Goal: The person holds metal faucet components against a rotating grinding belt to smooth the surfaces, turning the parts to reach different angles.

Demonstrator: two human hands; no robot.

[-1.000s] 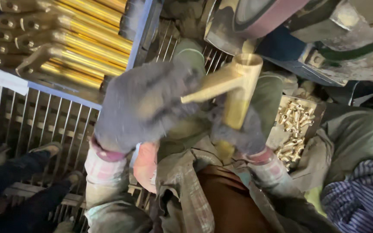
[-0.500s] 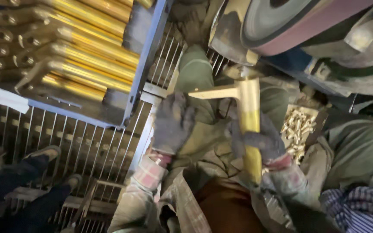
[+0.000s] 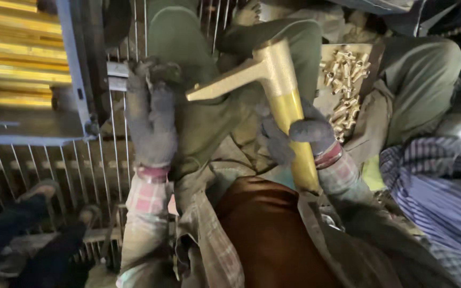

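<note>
My right hand [image 3: 301,136], in a dark grey work glove, grips the shaft of a long brass tap body [image 3: 281,90]. The tap stands nearly upright over my lap, its side spout pointing left. Its upper part is dull and its lower shaft shiny. My left hand [image 3: 151,114], also gloved, is stretched forward over my left knee with its fingers extended, holding nothing. It sits just left of the spout tip without touching it.
A blue-edged crate [image 3: 76,80] of similar brass tap bodies [image 3: 17,64] sits at the upper left on a metal grate floor [image 3: 44,170]. A tray of small brass fittings [image 3: 343,85] lies by my right knee. Striped cloth [image 3: 438,186] lies at the right, dark footwear [image 3: 22,234] at the lower left.
My left hand has let go of the tap spout and moved away to the left. My view has dropped, so the grinding belt at the top is out of sight.
</note>
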